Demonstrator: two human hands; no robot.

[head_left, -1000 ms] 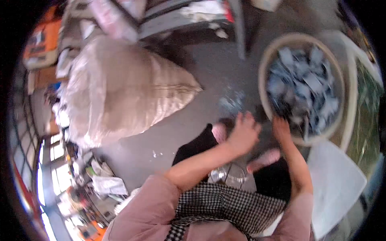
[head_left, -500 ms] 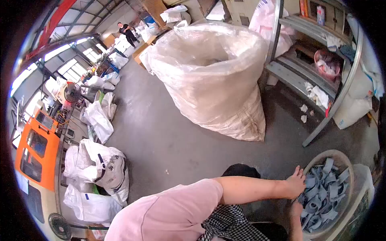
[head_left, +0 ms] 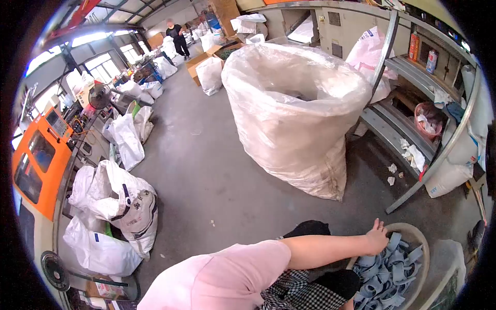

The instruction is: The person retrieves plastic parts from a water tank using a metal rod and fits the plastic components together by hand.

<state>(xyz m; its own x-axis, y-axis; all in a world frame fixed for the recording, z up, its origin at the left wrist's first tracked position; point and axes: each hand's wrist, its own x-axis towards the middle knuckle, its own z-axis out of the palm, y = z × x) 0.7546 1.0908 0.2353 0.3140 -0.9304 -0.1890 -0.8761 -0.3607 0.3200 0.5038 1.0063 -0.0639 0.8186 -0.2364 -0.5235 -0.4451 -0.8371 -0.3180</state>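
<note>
My left hand [head_left: 377, 239] rests at the upper left rim of a round tub [head_left: 424, 253], its fingers apart and pointing away from me. Nothing shows in its grip. The tub holds many curved grey plastic pieces [head_left: 390, 271], and the heel of the hand is close to them. My right hand is out of sight; only a small patch of skin shows at the bottom edge, left of the tub.
A large translucent-lined woven sack [head_left: 294, 129] stands ahead of me. Right of it are metal steps [head_left: 398, 132] with a pink basket [head_left: 428, 120]. White sacks [head_left: 124, 206] and an orange machine [head_left: 41, 160] line the left. A person [head_left: 178, 39] stands far off.
The view has shifted, so the tub appears lower and further left. My right hand, at the tub's left side before, has dropped out of view. The left hand stays at the rim.
</note>
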